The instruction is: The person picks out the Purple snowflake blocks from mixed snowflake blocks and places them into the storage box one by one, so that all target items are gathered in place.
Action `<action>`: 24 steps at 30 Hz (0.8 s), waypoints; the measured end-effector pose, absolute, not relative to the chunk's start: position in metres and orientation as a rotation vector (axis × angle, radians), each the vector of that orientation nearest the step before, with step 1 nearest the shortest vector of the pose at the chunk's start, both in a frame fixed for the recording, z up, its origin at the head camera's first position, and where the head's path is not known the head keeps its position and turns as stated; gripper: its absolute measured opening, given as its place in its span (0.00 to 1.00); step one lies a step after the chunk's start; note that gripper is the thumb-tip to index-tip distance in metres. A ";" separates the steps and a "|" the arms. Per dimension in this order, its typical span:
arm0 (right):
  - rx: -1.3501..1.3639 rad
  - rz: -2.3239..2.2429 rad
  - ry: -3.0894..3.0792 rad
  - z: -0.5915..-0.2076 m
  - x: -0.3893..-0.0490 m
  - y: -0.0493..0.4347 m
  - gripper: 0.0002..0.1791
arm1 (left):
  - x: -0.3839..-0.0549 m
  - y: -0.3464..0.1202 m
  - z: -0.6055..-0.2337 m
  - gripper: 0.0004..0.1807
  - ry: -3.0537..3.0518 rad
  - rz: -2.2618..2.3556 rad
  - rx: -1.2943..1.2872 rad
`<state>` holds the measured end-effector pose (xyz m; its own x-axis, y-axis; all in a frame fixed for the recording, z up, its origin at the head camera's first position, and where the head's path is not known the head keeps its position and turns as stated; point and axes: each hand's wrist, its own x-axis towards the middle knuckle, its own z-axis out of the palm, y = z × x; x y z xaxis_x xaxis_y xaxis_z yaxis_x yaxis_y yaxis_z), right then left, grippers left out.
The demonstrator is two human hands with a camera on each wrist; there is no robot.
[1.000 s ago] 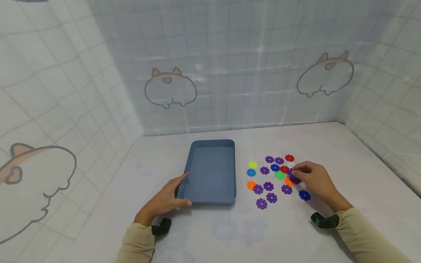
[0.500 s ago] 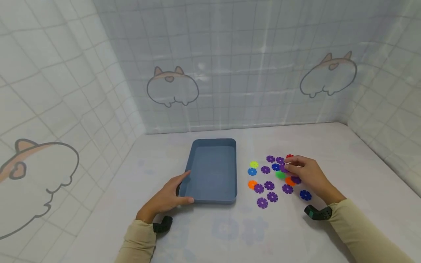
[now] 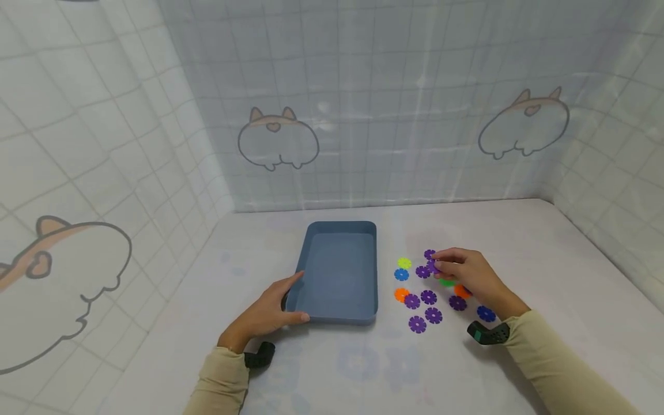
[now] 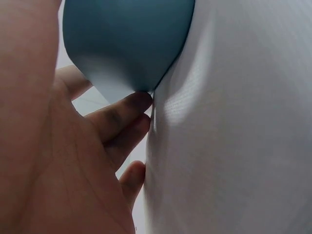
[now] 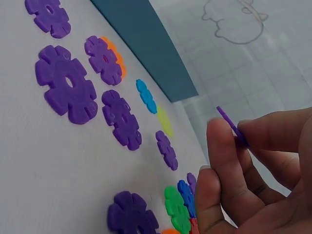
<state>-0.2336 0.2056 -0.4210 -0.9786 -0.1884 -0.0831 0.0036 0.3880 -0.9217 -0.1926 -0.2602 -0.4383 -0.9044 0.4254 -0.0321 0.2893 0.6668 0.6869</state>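
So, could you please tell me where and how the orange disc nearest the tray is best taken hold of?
Probably pinch the orange disc by its exposed rim, coming from the side facing the tray: it looks flat, and a purple disc overlaps its opposite edge.

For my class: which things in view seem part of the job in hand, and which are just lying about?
Likely part of the job:
Purple disc, pinched by the fingers of the right hand
Blue-grey tray, its near corner touched by the left hand
Loose discs on the table

Apparently just there:
Black wrist devices, worn rather than lying about
Grid-patterned backdrop
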 end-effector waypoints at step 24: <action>-0.285 -1.888 2.158 -0.423 -0.250 0.159 0.22 | -0.193 -0.261 -0.442 0.56 2.745 1.020 0.610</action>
